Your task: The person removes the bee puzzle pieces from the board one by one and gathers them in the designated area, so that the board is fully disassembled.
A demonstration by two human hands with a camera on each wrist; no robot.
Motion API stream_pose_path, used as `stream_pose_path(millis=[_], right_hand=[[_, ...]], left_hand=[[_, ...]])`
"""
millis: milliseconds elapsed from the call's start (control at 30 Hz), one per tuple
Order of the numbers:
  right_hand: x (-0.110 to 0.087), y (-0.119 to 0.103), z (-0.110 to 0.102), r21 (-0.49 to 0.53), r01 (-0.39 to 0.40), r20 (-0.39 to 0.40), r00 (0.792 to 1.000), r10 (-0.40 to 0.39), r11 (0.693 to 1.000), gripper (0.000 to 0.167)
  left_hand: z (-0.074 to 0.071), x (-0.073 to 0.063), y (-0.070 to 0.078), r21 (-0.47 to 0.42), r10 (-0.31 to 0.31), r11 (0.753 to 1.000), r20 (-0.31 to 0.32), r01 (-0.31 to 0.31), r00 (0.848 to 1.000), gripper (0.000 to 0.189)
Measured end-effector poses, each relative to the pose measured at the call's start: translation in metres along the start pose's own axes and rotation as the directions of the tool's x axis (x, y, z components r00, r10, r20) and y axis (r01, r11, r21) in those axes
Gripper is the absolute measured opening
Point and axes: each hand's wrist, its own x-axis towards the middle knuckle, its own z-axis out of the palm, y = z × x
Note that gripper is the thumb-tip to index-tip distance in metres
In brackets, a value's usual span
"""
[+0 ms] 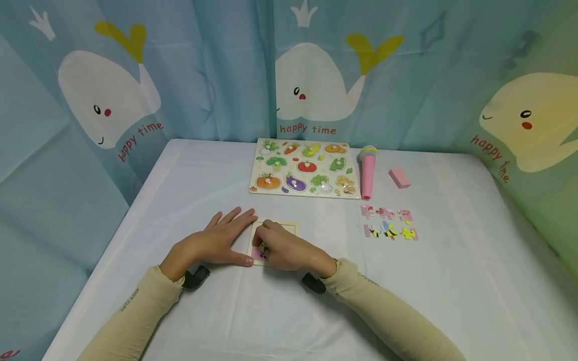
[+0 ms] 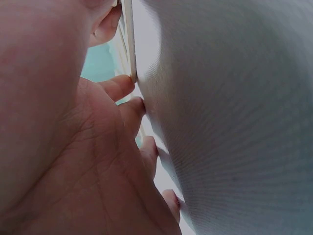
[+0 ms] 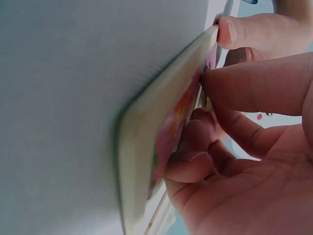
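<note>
A small square wooden puzzle tray (image 1: 291,224) lies on the table, with pink picture pieces (image 1: 256,253) in its lower left. My left hand (image 1: 217,244) is spread flat at the tray's left side, its thumb at the lower corner and a forefinger at the upper one. Over the tray, my right hand (image 1: 289,249) has curled fingers and hides much of the picture. In the right wrist view, the thumb and bent fingertips (image 3: 188,169) pinch at a puzzle piece (image 3: 168,132) against the tray. That piece's outline is mostly hidden.
Several loose jigsaw pieces (image 1: 389,230) lie in two rows to the right. Behind stands a vegetable peg board (image 1: 289,193), lying flat, with a pink toy microphone (image 1: 368,175) beside it. A pink block (image 1: 399,178) lies farther right. A whale-print curtain (image 1: 239,90) borders the table (image 1: 253,311).
</note>
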Motion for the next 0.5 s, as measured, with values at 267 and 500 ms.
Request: stream_pose_path(millis=[267, 500], right_hand=[[-0.0022, -0.0017, 0.0023, 0.019, 0.018, -0.043, 0.999, -0.017, 1.0, 0.023], [-0.0038, -0.0035, 0.003, 0.02, 0.019, -0.061, 0.998, -0.018, 1.0, 0.027]], left_hand=[[-0.0007, -0.0005, 0.0015, 0.004, -0.007, 1.0, 0.006, 0.007, 1.0, 0.107], [-0.0018, -0.0017, 0.0029, -0.001, -0.008, 1.0, 0.009, 0.008, 1.0, 0.106]])
